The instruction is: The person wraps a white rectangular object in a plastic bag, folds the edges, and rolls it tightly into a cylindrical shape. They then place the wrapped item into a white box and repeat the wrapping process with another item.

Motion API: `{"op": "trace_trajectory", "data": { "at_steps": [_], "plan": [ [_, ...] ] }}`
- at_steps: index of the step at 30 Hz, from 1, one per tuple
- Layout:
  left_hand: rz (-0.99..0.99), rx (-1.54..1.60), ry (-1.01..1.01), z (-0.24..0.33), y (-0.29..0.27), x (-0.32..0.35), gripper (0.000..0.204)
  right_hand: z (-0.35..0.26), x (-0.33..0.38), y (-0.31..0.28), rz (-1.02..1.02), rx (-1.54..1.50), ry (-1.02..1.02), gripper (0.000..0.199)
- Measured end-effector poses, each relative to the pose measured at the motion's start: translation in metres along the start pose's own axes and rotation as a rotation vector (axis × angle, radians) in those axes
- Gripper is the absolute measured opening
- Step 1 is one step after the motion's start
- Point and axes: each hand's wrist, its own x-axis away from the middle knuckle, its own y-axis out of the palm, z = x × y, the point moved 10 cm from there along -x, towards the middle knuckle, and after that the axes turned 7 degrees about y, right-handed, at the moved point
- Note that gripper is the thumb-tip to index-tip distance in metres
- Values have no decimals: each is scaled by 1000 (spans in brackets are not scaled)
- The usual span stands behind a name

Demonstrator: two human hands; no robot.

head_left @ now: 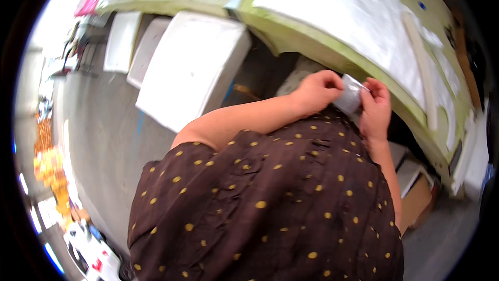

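Observation:
A small clear plastic bag [350,97], greyish inside, is stretched between my two hands just off the table's near edge. My left hand [318,92] is closed, its thumb and fingers pinching the bag's left upper side. At the opposite upper corner my right hand [375,108] grips the bag with bent fingers. What the bag contains cannot be made out. Beyond my hands, a table covered in pale green cloth [312,34] carries a large white plastic sheet [343,10]. A long beige strip [420,65] lies over that sheet at the right.
A big white box-like block [189,68] stands left of my left arm, with a narrower white bin [122,42] behind it. Under the table's right end sits an open cardboard box [417,198]. Grey floor [101,120] stretches along the left, with orange stacks [52,169] farther off.

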Motion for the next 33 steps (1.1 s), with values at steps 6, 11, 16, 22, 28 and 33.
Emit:
{"op": "trace_trajectory", "data": {
  "at_steps": [6,11,16,22,28,33],
  "plan": [
    [266,-118,6,38,-92,25,7,7,-7,41,-246,-94,43,27],
    [663,-469,79,125,-298,126,16,32,-12,51,-373,-49,133,25],
    [1035,-548,-266,140,-424,223,22,41,-17,53,-399,-51,182,24],
    [846,-882,-669,90,-436,244,18,49,-20,61,-434,-31,240,24],
    [567,-1184,-861,50,-427,246,20,54,-22,61,-447,-20,266,24],
    [462,-1301,-888,44,-411,240,20,57,-24,58,-441,-36,278,24]
  ]
}}
